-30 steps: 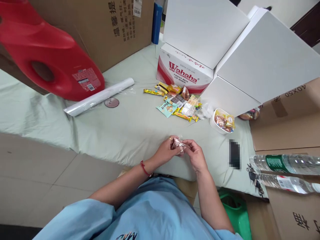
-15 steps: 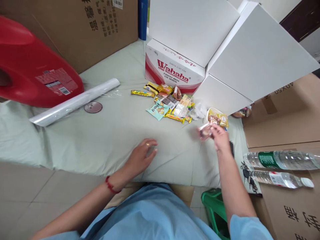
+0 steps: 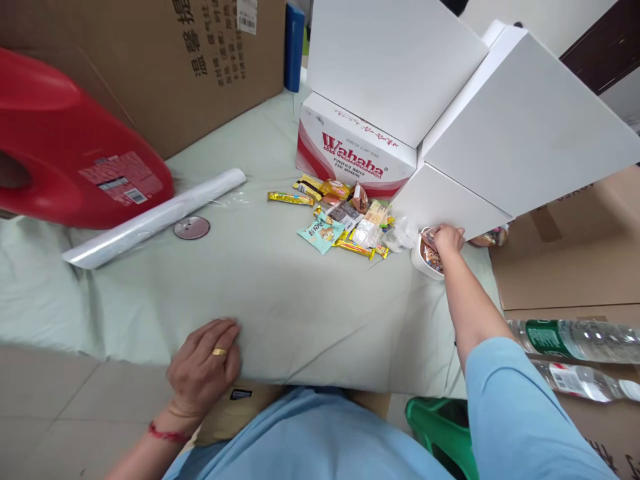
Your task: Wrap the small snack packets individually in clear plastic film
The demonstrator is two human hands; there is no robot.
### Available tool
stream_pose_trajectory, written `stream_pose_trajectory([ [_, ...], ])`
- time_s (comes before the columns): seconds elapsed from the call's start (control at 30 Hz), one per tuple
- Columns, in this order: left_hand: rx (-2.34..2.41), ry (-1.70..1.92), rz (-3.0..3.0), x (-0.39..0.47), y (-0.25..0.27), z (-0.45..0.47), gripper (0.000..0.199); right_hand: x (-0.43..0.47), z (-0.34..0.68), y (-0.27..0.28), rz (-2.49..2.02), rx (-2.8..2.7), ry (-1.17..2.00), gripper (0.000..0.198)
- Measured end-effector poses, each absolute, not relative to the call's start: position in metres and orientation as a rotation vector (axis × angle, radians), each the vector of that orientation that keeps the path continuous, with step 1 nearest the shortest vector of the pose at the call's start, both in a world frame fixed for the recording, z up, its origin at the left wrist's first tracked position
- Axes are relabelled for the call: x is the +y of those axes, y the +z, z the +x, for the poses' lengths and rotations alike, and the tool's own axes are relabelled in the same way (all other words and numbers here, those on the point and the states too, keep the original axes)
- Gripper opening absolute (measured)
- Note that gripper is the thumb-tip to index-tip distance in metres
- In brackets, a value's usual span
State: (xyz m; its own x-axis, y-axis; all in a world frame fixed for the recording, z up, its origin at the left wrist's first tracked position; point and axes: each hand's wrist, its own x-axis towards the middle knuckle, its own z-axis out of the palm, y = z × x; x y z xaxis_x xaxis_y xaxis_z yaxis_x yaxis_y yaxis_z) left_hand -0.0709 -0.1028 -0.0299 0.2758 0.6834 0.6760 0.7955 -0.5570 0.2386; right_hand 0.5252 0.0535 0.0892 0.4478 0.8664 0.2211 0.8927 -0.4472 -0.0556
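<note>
My right hand (image 3: 449, 239) reaches over a white container (image 3: 426, 268) at the right of the table. Its fingers are closed on a reddish-brown wrapped snack (image 3: 429, 235) at the container's rim, and they partly hide it. More brown-wrapped snacks (image 3: 431, 257) lie inside. My left hand (image 3: 207, 360) rests at the table's front edge, fingers curled together, with nothing visible in it. Left of the container lies a pile of snacks: a light-blue packet (image 3: 320, 231), a yellow bar (image 3: 353, 249), a crumpled clear wrapper (image 3: 404, 233) and several others.
Behind the pile stands a Wahaha carton (image 3: 356, 150) beside white panels (image 3: 465, 200). A plastic-film roll (image 3: 160, 217), a round disc (image 3: 192, 228) and a red jug (image 3: 80, 147) occupy the left. Bottles (image 3: 590, 339) lie at right; a green stool (image 3: 440, 433) stands below.
My right hand has carried the wrapped snack from in front of the container up to its rim. My left hand has drawn back left to the table edge, its fingers curling in.
</note>
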Motion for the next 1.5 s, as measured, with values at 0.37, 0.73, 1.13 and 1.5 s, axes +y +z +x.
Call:
stream_pose_trajectory([
  [0.37,-1.278,-1.195,-2.351,-0.100,-0.032,-0.069,0.038,0.095,0.503,0.125,-2.319,-1.856,-0.336,0.038],
  [0.73,-1.336,-1.178,-2.356,-0.104,-0.029,-0.065,0.038,0.093,0.444,0.103,-2.253,-1.776,-0.387,0.024],
  [1.13,-1.540,-1.213,-2.336,-0.102,-0.026,-0.059,0.021,-0.050,0.412,0.128,-1.464,-0.921,0.131,0.023],
  [1.5,-2.263,-1.927,-3.081,-0.123,0.034,0.028,0.024,-0.155,0.300,0.051,-1.317,-0.220,1.160,0.044],
])
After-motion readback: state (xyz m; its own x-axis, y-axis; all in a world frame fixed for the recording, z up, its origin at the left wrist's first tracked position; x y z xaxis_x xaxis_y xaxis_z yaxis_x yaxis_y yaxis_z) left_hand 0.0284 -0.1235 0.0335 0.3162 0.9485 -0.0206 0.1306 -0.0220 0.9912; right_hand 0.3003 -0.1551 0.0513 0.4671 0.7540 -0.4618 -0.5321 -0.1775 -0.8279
